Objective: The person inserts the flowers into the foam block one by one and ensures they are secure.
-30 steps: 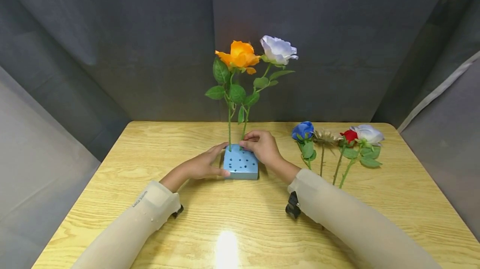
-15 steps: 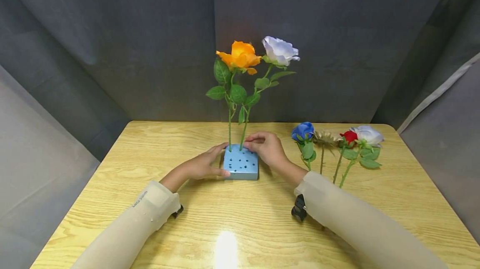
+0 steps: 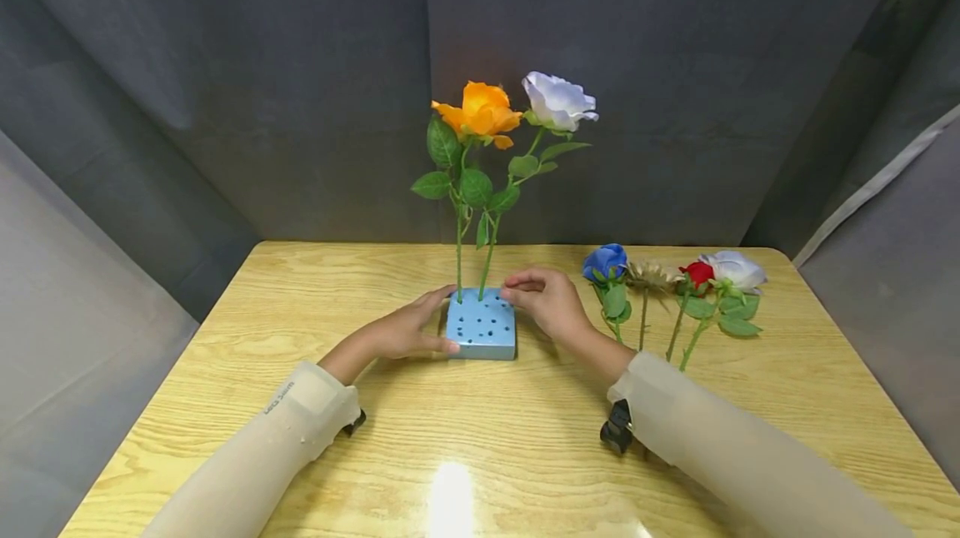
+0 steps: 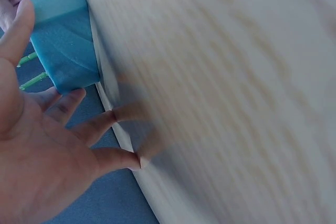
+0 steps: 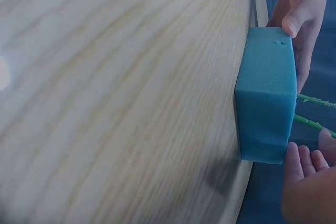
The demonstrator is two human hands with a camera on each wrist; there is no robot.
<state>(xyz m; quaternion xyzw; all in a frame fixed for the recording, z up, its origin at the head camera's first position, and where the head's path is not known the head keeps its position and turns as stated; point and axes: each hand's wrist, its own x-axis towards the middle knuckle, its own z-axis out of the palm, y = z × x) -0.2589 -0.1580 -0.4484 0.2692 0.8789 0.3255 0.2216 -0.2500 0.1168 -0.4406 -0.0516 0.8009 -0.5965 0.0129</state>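
A light blue foam block (image 3: pixel 480 328) dotted with small holes lies on the table. Two artificial flowers stand upright in its rear part: an orange one (image 3: pixel 480 112) and a pale white rose (image 3: pixel 557 101), whose stem leans right. My left hand (image 3: pixel 405 331) holds the block's left side, thumb at the front corner and fingers toward the back corner. In the left wrist view the thumb and fingers span the block (image 4: pixel 65 40). My right hand (image 3: pixel 553 303) is beside the block's back right corner, apart from the stems, its fingers loosely bent and holding nothing.
To the right on the wooden table (image 3: pixel 360 480) lie a blue rose (image 3: pixel 606 261), a dull gold flower (image 3: pixel 651 274), a red rose (image 3: pixel 698 273) and another white rose (image 3: pixel 735 270). A dark curtain (image 3: pixel 337 105) hangs behind the table.
My right hand has let go of the white rose's stem and drawn off to the right. The left hand and the block have stayed in place.
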